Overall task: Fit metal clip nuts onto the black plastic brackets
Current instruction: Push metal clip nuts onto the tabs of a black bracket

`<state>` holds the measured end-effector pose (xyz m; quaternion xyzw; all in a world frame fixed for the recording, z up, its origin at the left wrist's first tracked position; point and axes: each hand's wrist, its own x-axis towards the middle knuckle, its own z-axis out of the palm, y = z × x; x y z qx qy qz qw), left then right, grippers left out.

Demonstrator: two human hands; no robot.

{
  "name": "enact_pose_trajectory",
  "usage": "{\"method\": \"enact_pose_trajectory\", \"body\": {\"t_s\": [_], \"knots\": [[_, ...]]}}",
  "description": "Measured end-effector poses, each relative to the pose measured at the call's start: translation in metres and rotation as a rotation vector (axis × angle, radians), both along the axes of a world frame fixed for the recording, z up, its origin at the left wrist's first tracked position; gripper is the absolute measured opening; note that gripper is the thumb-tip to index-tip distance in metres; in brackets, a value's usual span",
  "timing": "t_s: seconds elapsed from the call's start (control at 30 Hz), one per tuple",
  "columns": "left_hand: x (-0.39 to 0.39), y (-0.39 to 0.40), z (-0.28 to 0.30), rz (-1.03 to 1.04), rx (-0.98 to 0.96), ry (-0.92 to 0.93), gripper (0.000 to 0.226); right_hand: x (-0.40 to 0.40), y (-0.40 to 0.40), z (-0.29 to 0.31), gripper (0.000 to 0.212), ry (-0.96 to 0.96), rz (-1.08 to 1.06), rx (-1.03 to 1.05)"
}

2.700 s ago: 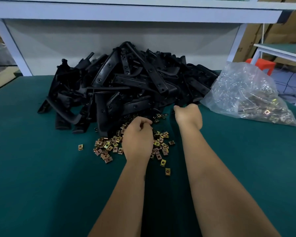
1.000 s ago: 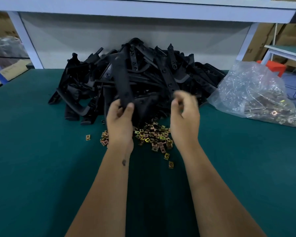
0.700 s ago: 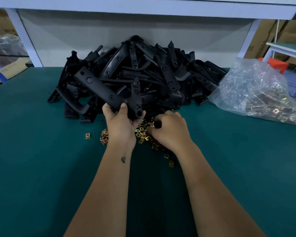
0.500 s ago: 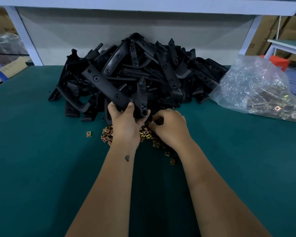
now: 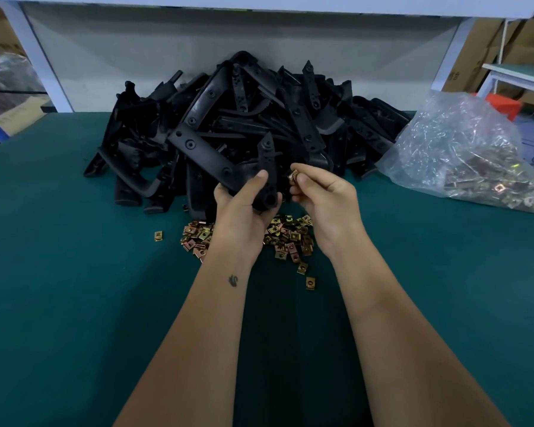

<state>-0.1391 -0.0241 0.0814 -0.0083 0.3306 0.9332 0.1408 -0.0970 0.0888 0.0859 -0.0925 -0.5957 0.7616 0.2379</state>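
My left hand (image 5: pixel 244 208) grips one black plastic bracket (image 5: pixel 210 158), thumb curled over its near end, and holds it lifted in front of the bracket heap (image 5: pixel 259 118) that lies against the far edge of the worktop (image 5: pixel 74 303). My right hand (image 5: pixel 324 195) pinches a single clip nut (image 5: pixel 293 175) between thumb and forefinger, the other fingers curled in, just beside the bracket's upright tab but apart from it. Below both hands, loose clip nuts (image 5: pixel 290 238) are scattered on the green surface near the middle, one stray nut (image 5: pixel 158 236) off to their left. A clear plastic bag (image 5: pixel 463 149) holding more nuts sits toward the far right corner.
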Motion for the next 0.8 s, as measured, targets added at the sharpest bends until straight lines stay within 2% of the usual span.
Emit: {"method": "enact_pose_trajectory", "body": {"t_s": [0.1, 0.23, 0.53, 0.67, 0.8], "knots": [[0.004, 0.004, -0.001, -0.030, -0.001, 0.020, 0.043, -0.001, 0.000, 0.001, 0.023, 0.031, 0.031, -0.105], [0.005, 0.008, -0.002, 0.000, -0.100, 0.043, 0.054, 0.000, 0.001, 0.003, 0.018, 0.043, 0.074, -0.172], [0.003, 0.006, -0.005, 0.120, -0.264, 0.097, 0.081, 0.001, -0.004, 0.002, 0.025, -0.019, 0.099, -0.072], [0.005, 0.008, -0.004, 0.154, -0.330, 0.149, 0.069, 0.000, -0.008, 0.001, 0.021, -0.031, 0.113, -0.028], [0.005, 0.006, -0.005, 0.168, -0.312, 0.162, 0.061, 0.000, -0.010, 0.001, 0.021, -0.027, 0.161, -0.025]]}}
